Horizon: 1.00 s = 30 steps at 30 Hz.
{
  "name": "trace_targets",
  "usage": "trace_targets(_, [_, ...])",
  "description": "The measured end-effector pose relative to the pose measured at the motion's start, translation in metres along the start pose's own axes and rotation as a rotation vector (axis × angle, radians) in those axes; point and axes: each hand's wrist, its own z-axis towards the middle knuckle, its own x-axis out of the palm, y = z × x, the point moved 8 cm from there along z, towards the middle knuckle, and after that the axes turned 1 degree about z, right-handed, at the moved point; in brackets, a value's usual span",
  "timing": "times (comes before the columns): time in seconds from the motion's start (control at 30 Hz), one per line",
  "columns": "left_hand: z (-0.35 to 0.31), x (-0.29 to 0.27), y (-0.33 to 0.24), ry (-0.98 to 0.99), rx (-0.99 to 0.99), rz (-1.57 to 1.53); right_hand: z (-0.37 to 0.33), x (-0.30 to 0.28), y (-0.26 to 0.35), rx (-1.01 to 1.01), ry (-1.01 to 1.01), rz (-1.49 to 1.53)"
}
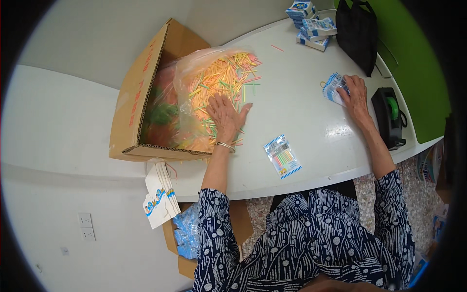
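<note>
My left hand (224, 117) lies with its fingers spread on a heap of thin coloured sticks (214, 78), orange, yellow, green and pink. The heap spills from a clear plastic bag (182, 68) in a tipped cardboard box (131, 92). At the right, my right hand (358, 95) grips small blue-and-white plastic packets (334, 87), its fingers bent over their right end. I cannot tell how many it holds. A rubber band (322, 84) shows at their left edge. Between my hands, nearer me, a filled packet (282, 156) of coloured sticks lies flat on the white table (306, 112).
A black tape dispenser (388, 119) stands right of my right hand. Blue-and-white small boxes (311, 27) and a black bag (357, 34) are at the far right. White printed cards (160, 197) hang at the left edge, above an open carton of blue packets (187, 231).
</note>
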Motion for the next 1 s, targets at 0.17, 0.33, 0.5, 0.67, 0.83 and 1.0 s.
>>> trace_targets(0.17, [0.009, 0.026, 0.008, 0.266, -0.141, -0.035, 0.001, 0.003, -0.012, 0.042, 0.008, 0.059])
trace_targets(0.33, [0.02, 0.039, 0.014, 0.162, -0.073, 0.182, 0.002, 0.0, -0.001, -0.016, -0.084, 0.086])
trace_targets(0.5, [0.026, 0.046, 0.01, 0.097, 0.007, 0.309, 0.002, 0.002, -0.004, -0.073, -0.088, 0.105])
trace_targets(0.67, [0.024, 0.04, 0.008, 0.14, -0.086, 0.145, 0.001, 0.003, -0.009, 0.01, -0.053, 0.073])
trace_targets(0.83, [0.022, 0.035, 0.023, 0.181, -0.286, -0.098, 0.003, 0.0, -0.006, 0.013, -0.116, 0.091])
trace_targets(1.0, [0.021, 0.03, 0.03, 0.085, -0.383, -0.321, 0.003, 0.016, -0.031, 0.104, 0.02, 0.109])
